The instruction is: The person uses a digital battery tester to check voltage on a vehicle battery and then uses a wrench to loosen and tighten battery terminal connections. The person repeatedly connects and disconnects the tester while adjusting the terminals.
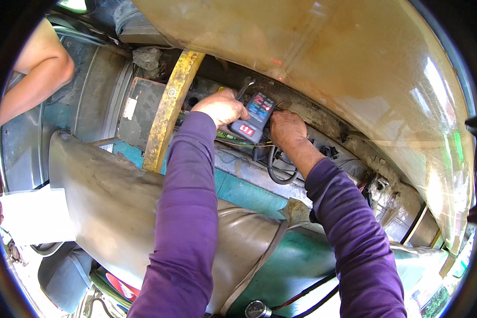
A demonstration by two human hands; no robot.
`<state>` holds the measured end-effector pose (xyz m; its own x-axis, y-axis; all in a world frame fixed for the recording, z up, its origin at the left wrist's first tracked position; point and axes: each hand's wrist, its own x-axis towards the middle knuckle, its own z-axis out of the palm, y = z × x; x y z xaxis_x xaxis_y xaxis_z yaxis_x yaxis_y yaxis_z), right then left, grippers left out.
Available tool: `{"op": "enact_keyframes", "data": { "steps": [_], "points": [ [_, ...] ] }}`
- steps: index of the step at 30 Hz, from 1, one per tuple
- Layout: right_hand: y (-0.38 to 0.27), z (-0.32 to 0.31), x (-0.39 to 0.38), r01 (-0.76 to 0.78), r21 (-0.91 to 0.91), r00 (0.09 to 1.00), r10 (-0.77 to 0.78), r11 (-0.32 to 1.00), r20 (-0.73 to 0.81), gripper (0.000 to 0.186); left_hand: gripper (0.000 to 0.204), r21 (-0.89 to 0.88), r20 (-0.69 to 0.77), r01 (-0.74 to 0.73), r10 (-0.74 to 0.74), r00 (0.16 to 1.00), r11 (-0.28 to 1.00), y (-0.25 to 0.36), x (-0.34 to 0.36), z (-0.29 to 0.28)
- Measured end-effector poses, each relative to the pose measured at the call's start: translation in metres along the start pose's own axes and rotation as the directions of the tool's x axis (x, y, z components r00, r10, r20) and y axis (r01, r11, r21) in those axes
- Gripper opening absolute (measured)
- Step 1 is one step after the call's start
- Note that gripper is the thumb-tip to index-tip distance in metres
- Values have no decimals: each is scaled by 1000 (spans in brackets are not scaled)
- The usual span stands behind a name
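My left hand is closed round the shank of an open-end wrench, whose jaw sticks out above the thumb. Against its fingers leans a dark grey handheld device with a lit face of red and blue segments; whether the hand also supports it, I cannot tell. Just right of the device, my right hand reaches down with curled fingers among wires and parts in the narrow bay. Its fingertips are hidden, so what they grip does not show. A black hose loops below the right wrist.
A worn yellow bar crosses left of my hands, beside a dark box. Above hangs a large tan panel. Brown sheeting drapes over green bodywork. Another person's arm is at far left. A round gauge lies low.
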<state>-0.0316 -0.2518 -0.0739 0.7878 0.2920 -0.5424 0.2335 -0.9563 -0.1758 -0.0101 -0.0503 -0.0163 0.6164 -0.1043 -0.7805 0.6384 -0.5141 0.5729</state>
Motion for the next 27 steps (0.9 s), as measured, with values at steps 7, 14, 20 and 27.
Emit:
{"op": "enact_keyframes", "data": {
  "steps": [7,14,20,27],
  "points": [
    [18,-15,3,14,228,994,12,974,-112,34,43,440,-235,45,66,970,897,28,-47,-44],
    [10,-25,48,-93,746,988,155,659,-15,39,16,540,-325,-204,426,844,817,27,-106,-78],
    [-38,-7,46,-293,854,955,-87,-430,285,24,11,-421,-611,-491,161,775,763,46,-116,-70],
    [-136,33,64,-427,904,895,-146,0,422,35,26,13,-745,-226,161,648,974,46,-102,-60]
  ]
}}
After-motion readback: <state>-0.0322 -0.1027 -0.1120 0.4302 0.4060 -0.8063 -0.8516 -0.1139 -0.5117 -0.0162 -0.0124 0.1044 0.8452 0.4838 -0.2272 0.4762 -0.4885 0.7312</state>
